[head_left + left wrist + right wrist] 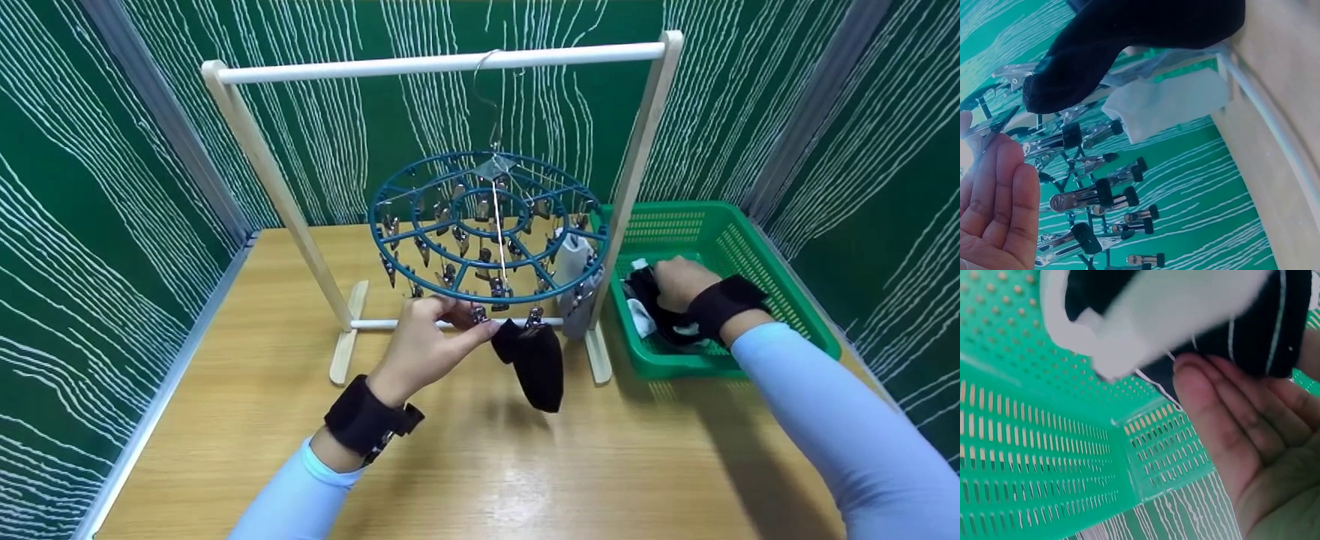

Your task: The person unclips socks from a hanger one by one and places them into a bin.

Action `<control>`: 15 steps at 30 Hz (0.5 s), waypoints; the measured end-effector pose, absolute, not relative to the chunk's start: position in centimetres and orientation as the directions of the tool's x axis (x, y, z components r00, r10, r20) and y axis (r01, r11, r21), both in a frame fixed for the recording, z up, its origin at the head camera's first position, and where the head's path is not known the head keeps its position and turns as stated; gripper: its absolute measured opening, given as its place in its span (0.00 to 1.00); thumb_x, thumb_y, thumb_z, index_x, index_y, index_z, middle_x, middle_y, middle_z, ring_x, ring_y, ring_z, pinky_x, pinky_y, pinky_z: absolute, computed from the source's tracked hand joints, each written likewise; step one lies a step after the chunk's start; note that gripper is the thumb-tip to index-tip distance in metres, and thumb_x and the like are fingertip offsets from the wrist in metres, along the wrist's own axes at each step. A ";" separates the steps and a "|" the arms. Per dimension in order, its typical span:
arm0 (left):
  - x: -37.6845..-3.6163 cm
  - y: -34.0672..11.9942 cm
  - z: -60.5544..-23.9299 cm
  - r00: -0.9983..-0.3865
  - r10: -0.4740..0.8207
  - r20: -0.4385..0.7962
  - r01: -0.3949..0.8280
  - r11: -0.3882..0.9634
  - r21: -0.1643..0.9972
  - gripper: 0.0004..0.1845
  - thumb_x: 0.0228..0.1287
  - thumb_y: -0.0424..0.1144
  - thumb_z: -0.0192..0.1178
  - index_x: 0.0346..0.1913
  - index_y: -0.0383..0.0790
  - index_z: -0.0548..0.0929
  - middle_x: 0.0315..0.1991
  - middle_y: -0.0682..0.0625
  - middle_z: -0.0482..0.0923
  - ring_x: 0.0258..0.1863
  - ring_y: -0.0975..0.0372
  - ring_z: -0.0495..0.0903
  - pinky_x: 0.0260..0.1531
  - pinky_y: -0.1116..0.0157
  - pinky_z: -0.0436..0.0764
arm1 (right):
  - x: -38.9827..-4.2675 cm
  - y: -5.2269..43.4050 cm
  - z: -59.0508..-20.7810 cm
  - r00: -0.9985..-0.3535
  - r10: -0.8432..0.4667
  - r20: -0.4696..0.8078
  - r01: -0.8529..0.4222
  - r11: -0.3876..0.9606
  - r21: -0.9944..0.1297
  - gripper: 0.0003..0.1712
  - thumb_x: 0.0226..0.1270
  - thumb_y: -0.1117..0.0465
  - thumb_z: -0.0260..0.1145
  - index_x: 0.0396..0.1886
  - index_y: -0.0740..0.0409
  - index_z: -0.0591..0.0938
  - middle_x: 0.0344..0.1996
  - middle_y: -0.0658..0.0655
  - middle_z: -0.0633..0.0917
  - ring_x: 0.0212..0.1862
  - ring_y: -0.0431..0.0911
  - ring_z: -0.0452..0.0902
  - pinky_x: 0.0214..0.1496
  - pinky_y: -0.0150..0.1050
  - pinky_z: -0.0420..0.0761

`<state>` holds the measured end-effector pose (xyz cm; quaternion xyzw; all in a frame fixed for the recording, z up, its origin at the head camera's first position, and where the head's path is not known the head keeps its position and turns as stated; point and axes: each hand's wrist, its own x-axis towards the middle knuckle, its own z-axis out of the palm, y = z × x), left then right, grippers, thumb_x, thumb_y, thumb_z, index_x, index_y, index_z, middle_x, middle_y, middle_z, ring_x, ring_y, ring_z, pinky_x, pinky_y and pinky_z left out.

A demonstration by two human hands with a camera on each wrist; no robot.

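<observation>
"Clip hanger [495, 166], hooked over the rail of the wooden stand [337, 70] above the tabletop [247, 420]! At its front rim, the left hand [431, 341], thumb and fingers pinching a metal clip [478, 314]."

"What makes that pinch a good one?"

"Squeezing both handles squarely, I'd say, thumb clear of the mouth so fabric can slip in. Whether the clip is sprung wide, I can't tell from here."

"Just right of the thumb, a black sock [538, 367] dangles from its own clip, and beyond it, by the stand's right leg, hangs a pale sock [574, 259]."

"So go gently: a tug on the rim could set the whole lot swinging."

"Over to the right now, the green basket [694, 366]! Slotted walls, white fabric [642, 319] and dark cloth [660, 322] bunched together inside."

"And the right hand [684, 283] is down in there, grasping a dark striped piece [1258, 332] with thin white lines. My call: take one piece only, by its open edge, and free it from its neighbours before lifting it over the wall."
</observation>
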<state>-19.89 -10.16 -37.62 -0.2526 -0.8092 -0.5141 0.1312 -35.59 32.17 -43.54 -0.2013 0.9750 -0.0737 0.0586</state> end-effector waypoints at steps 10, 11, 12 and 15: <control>-19.9 -10.2 -37.8 -0.846 0.253 0.470 0.533 0.358 0.767 0.11 0.64 0.36 0.79 0.40 0.30 0.91 0.36 0.41 0.92 0.36 0.53 0.91 0.44 0.57 0.92 | -36.1 32.6 -44.5 -0.875 -0.422 -0.238 -0.364 0.897 -0.252 0.20 0.77 0.62 0.63 0.20 0.53 0.74 0.16 0.49 0.73 0.20 0.44 0.67 0.30 0.40 0.70; -19.9 -10.2 -37.9 -0.846 0.251 0.470 0.533 0.362 0.765 0.11 0.64 0.36 0.79 0.40 0.30 0.91 0.36 0.41 0.92 0.36 0.52 0.91 0.44 0.57 0.92 | -36.1 32.6 -44.5 -0.874 -0.425 -0.237 -0.367 0.895 -0.251 0.21 0.78 0.62 0.63 0.20 0.53 0.74 0.17 0.49 0.72 0.20 0.44 0.67 0.30 0.39 0.70; -19.9 -10.2 -37.9 -0.846 0.250 0.472 0.533 0.365 0.763 0.11 0.64 0.36 0.79 0.41 0.30 0.91 0.36 0.41 0.93 0.36 0.52 0.91 0.44 0.57 0.92 | -36.1 32.5 -44.4 -0.875 -0.429 -0.225 -0.373 0.893 -0.251 0.22 0.78 0.62 0.63 0.19 0.52 0.73 0.17 0.48 0.71 0.20 0.43 0.66 0.29 0.39 0.68; -19.9 -10.3 -38.0 -0.837 0.250 0.486 0.546 0.377 0.748 0.11 0.63 0.36 0.79 0.41 0.30 0.91 0.35 0.42 0.93 0.35 0.52 0.92 0.48 0.54 0.90 | -35.7 32.3 -43.7 -0.883 -0.447 -0.146 -0.403 0.879 -0.254 0.26 0.78 0.63 0.64 0.16 0.49 0.70 0.14 0.47 0.67 0.18 0.42 0.63 0.26 0.38 0.65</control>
